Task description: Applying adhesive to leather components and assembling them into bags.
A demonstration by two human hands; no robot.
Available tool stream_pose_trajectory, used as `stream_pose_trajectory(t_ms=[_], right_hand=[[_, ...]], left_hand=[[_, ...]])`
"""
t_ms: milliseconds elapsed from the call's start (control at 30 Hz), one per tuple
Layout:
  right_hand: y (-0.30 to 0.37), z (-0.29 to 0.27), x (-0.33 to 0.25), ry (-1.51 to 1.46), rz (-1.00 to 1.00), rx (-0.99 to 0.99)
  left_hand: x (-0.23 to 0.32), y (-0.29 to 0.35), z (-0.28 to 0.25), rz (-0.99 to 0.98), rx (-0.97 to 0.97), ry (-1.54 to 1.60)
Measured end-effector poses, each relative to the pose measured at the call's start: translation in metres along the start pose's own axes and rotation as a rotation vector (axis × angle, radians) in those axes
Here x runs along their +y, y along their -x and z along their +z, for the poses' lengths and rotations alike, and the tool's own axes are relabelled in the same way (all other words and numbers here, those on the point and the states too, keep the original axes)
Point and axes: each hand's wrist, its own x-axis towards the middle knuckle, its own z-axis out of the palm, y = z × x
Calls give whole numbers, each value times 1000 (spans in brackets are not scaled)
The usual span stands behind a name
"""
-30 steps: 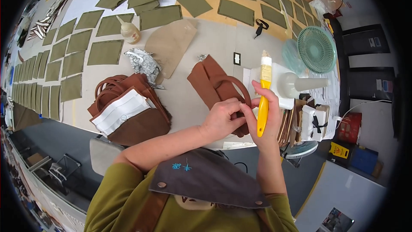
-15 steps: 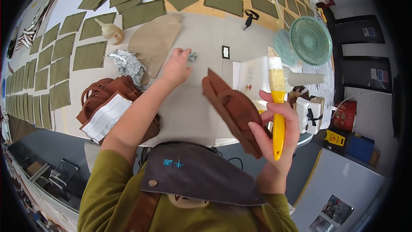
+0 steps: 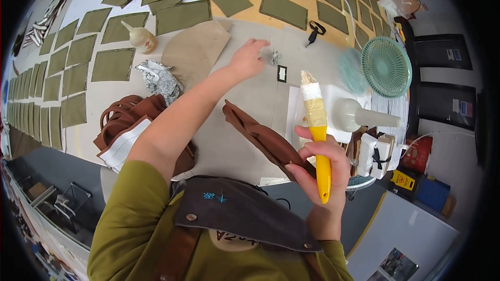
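Note:
My left hand (image 3: 249, 61) reaches out over the table, its fingers stretched and holding nothing. Just beyond the fingertips, apart from them, is a small crumpled grey clump (image 3: 275, 56), slightly blurred. My right hand (image 3: 325, 169) grips a flat brush (image 3: 321, 145) with a yellow handle, bristles upward and wrapped in pale tape. The same hand pinches a folded brown leather piece (image 3: 260, 138) that slants toward the table's middle. A small black-framed white rectangle (image 3: 282, 74) lies near the clump.
Olive fabric panels (image 3: 112, 65) cover the far and left table. Nearer are a glue bottle (image 3: 141, 40), a crumpled patterned cloth (image 3: 159, 80), a tan sheet (image 3: 192, 49) and stacked brown leather pieces with loops (image 3: 125, 119). A green fan (image 3: 386, 66) and white bottle (image 3: 364, 117) stand right.
My left hand has moved right and farther out, and the grey clump has shifted right as well. The brush and brown leather piece have moved left with my right hand, the leather turning edge-on.

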Motion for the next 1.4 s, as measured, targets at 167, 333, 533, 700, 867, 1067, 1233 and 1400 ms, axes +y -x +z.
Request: stream_pose_trajectory(t_ms=[167,333,533,700,867,1067,1233,1400], right_hand=[[-23,10,13,-75,-41,-31],[-50,27,57,-165,-91,20],[-98,75,128,-197,54,197],[-128,81,167,34,32,230],[-151,73,176,66,30,302],[-90,66,144,15,75,252],[-16,65,128,86,147,187],[44,75,114,15,228,68]], left_hand=[[-47,48,-57,-304,-254,326],[-55,99,-107,-624,-279,760],[-31,126,-118,-713,27,708],[-43,110,-107,-617,-126,760],[-47,78,-98,-606,-75,663],[-74,75,-90,-506,-110,146],[-82,44,-117,-490,-133,-92],[-87,7,-148,-490,-231,-512]])
